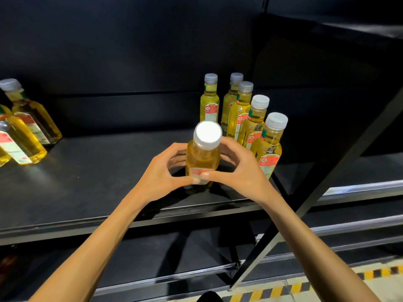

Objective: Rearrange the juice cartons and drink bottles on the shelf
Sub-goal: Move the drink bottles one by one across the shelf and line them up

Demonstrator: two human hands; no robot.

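A yellow drink bottle (204, 155) with a white cap stands on the black shelf (91, 188), near its front edge. My left hand (162, 171) and my right hand (234, 165) both curl round its lower body, with the thumbs meeting on the red label at the front. Just right of it, several more yellow bottles with grey-white caps stand in a row (253, 123) that runs back toward the rear wall. One further bottle (209, 101) stands alone behind the held one.
At the shelf's far left stand three larger yellow bottles (26, 127). A black diagonal upright (316, 192) crosses at the right. Lower shelves (152, 264) and a yellow-black striped floor edge (305, 286) lie below.
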